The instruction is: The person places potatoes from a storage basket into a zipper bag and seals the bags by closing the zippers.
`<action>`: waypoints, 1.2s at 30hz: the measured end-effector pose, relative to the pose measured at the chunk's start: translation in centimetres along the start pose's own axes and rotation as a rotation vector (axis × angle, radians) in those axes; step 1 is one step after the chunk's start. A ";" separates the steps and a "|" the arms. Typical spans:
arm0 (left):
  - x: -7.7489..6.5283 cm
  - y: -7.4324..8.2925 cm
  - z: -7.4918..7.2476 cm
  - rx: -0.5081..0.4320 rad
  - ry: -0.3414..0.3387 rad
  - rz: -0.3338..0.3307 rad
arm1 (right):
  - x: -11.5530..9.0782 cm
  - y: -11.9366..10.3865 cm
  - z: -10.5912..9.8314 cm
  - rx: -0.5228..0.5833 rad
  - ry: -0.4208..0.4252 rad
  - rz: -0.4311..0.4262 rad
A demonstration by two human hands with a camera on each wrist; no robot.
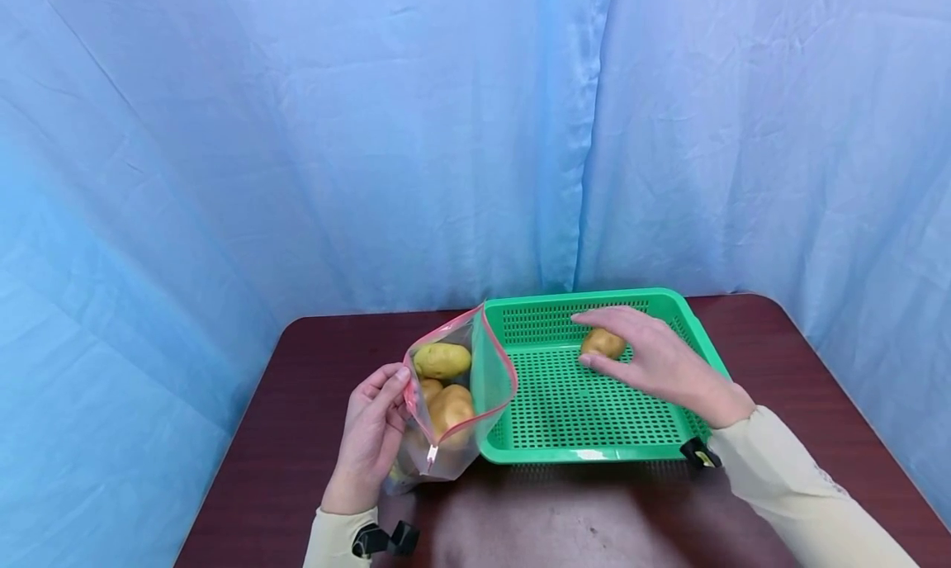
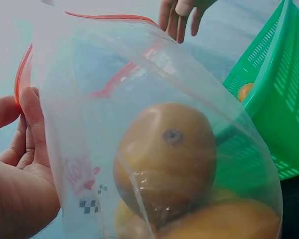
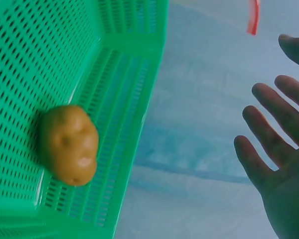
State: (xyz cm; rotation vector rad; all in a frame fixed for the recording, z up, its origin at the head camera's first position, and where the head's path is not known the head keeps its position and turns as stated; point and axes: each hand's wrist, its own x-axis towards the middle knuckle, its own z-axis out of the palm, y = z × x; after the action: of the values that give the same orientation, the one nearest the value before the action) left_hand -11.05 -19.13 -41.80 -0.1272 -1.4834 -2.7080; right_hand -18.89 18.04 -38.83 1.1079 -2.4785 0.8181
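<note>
My left hand [image 1: 371, 428] pinches the pink-trimmed rim of a clear zip bag [image 1: 486, 370] between thumb and fingers, and the bag's mouth gapes wide. Inside it lie several potatoes [image 1: 451, 409], a yellower one [image 1: 442, 360] on top toward the back. In the left wrist view a potato [image 2: 164, 159] shows through the plastic. My right hand [image 1: 650, 362] hovers over the green basket [image 1: 587, 455], fingers and thumb spread apart and holding nothing. Below it a single potato [image 1: 603, 343] sits near the basket's back wall; the right wrist view shows this potato [image 3: 70, 144] whole.
The basket stands right beside the bag on a dark reddish-brown table [image 1: 297, 419]. Light blue curtains [image 1: 446, 139] hang behind the table and along its sides. A white zip slider [image 1: 432, 454] is at the bag's front corner.
</note>
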 end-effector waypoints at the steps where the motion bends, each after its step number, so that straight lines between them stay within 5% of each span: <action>1: 0.0 0.0 0.0 -0.001 0.001 0.000 | 0.1 0.3 -0.1 -0.003 -0.010 0.003; 19: -0.2 0.1 0.1 0.019 0.057 -0.025 | 0.8 4.7 -0.1 0.015 -0.253 0.220; 26: -0.4 0.0 0.1 0.020 0.070 -0.039 | 0.3 6.6 1.1 0.063 -0.337 0.327; 36: -0.5 -0.1 -0.1 0.040 0.059 -0.044 | -0.1 8.8 3.6 0.095 -0.390 0.366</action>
State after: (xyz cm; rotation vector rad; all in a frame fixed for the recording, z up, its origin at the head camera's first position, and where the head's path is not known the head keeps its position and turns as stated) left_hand -10.55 -19.17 -41.98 -0.0127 -1.5399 -2.6887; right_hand -25.65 20.65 -44.99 0.9265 -3.0596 0.8945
